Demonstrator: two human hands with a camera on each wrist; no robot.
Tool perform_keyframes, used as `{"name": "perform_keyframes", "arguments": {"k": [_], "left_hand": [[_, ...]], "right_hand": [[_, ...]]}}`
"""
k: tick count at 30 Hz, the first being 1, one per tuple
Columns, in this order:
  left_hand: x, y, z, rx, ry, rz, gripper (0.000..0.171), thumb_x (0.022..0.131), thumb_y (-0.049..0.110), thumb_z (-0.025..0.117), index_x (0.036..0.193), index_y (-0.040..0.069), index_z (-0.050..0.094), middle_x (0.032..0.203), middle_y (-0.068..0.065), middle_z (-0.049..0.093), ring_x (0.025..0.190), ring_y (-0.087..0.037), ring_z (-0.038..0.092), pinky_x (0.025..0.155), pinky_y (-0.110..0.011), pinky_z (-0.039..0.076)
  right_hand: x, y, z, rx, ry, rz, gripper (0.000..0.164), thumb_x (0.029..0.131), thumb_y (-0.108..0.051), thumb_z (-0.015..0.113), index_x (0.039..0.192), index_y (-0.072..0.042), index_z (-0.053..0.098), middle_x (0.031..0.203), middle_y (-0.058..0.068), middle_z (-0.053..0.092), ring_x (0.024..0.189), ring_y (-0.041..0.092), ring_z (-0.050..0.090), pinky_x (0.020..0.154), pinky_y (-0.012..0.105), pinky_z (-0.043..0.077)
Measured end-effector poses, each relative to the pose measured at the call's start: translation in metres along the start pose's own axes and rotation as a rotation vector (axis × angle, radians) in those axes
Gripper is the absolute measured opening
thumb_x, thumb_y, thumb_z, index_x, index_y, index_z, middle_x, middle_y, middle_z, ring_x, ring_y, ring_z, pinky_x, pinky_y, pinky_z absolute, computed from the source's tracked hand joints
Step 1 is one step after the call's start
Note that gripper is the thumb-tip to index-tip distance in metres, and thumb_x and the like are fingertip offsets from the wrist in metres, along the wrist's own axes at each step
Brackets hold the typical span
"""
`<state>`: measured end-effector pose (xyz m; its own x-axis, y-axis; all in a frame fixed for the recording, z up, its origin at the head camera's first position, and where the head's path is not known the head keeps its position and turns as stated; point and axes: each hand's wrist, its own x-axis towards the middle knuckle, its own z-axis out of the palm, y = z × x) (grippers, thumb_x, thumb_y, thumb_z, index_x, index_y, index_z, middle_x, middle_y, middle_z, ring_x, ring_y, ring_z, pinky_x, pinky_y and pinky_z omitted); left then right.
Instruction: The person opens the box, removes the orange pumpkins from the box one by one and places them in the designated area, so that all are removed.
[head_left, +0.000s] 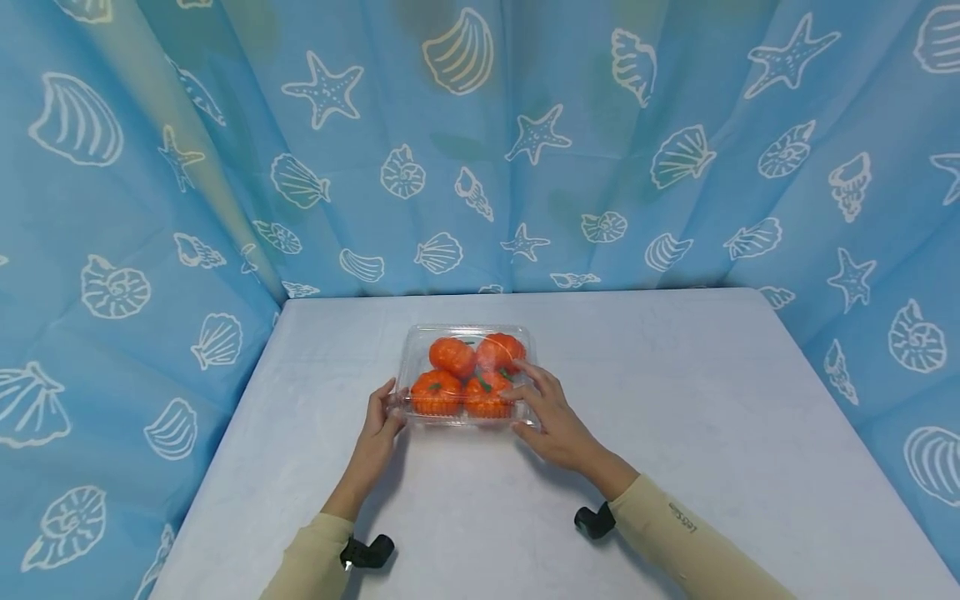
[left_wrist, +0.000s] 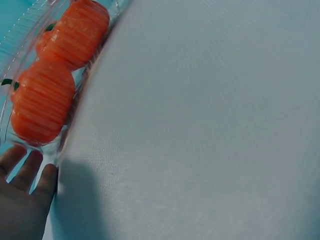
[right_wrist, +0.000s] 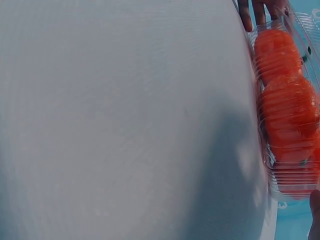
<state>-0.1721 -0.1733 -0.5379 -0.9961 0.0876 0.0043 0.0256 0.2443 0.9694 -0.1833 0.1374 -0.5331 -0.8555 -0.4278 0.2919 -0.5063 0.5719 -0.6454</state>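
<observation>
A clear plastic clamshell box (head_left: 414, 354) stands on the table, its lid down over several small orange pumpkins (head_left: 437, 392) with green stems. My left hand (head_left: 377, 432) touches the box's left end, thumb near the front corner. In the left wrist view, its fairly straight fingers (left_wrist: 29, 172) reach the end wall beside a ribbed pumpkin (left_wrist: 44, 102). On the other side, my right hand (head_left: 557, 421) has its fingers spread over the right part of the lid, the thumb by the front right corner. Only a bit of that hand (right_wrist: 315, 215) shows in the right wrist view.
A white cloth covers the table (head_left: 675, 400). Blue curtains (head_left: 555, 200) with white shell and starfish prints hang behind it and on both sides. Each wrist bears a small black camera, on the left (head_left: 367, 552) and on the right (head_left: 594, 522).
</observation>
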Motion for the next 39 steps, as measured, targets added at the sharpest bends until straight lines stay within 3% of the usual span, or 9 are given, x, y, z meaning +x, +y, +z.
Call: {"name": "perform_keyframes", "arguments": {"k": [5,10,22,27,32,39], "left_hand": [[-0.002,0.001,-0.002,0.028,0.0,0.012,0.059,0.106,0.005,0.04,0.161,0.012,0.02,0.153,-0.025,0.04,0.142,-0.041,0.041,0.115,-0.057,0.036],[-0.003,0.002,-0.003,0.067,0.004,-0.008,0.058,0.108,0.013,0.044,0.162,0.015,0.023,0.158,-0.023,0.038,0.145,-0.04,0.038,0.117,-0.056,0.033],[-0.001,-0.003,-0.002,0.044,0.026,-0.022,0.058,0.109,0.016,0.048,0.163,0.015,0.024,0.16,-0.02,0.035,0.139,-0.04,0.045,0.112,-0.055,0.04],[-0.002,-0.001,-0.002,0.061,0.031,-0.001,0.058,0.108,0.017,0.051,0.161,0.014,0.028,0.16,-0.02,0.036,0.145,-0.038,0.038,0.116,-0.055,0.035],[-0.001,-0.002,-0.001,0.052,0.037,0.037,0.059,0.106,0.011,0.054,0.16,0.011,0.031,0.16,-0.019,0.035,0.149,-0.036,0.031,0.12,-0.055,0.027],[-0.001,-0.001,-0.001,0.053,0.034,0.025,0.064,0.103,0.009,0.058,0.161,0.013,0.031,0.155,-0.022,0.042,0.141,-0.039,0.044,0.115,-0.054,0.036]], "right_hand": [[0.0,0.0,0.0,0.01,0.012,-0.017,0.031,0.095,-0.024,0.065,0.127,-0.022,0.061,0.167,0.005,0.02,0.152,0.034,0.016,0.114,0.07,0.027],[0.0,0.001,0.0,0.018,0.024,-0.027,0.03,0.096,-0.025,0.064,0.126,-0.021,0.062,0.167,0.007,0.02,0.151,0.035,0.017,0.115,0.07,0.025],[-0.003,-0.003,0.003,0.053,0.067,0.007,0.034,0.096,-0.022,0.064,0.13,-0.02,0.062,0.17,0.011,0.013,0.154,0.043,0.01,0.115,0.074,0.019],[-0.004,-0.003,0.006,0.079,0.072,0.041,0.036,0.097,-0.02,0.063,0.133,-0.021,0.059,0.171,0.012,0.005,0.153,0.041,0.02,0.113,0.068,0.029],[-0.005,-0.003,0.009,0.127,0.081,0.087,0.036,0.1,-0.021,0.062,0.135,-0.021,0.057,0.171,0.015,0.004,0.152,0.04,0.019,0.115,0.065,0.027],[-0.005,-0.001,0.011,0.153,0.087,0.102,0.037,0.101,-0.017,0.06,0.137,-0.019,0.055,0.17,0.018,0.006,0.153,0.041,0.017,0.117,0.065,0.023]]}}
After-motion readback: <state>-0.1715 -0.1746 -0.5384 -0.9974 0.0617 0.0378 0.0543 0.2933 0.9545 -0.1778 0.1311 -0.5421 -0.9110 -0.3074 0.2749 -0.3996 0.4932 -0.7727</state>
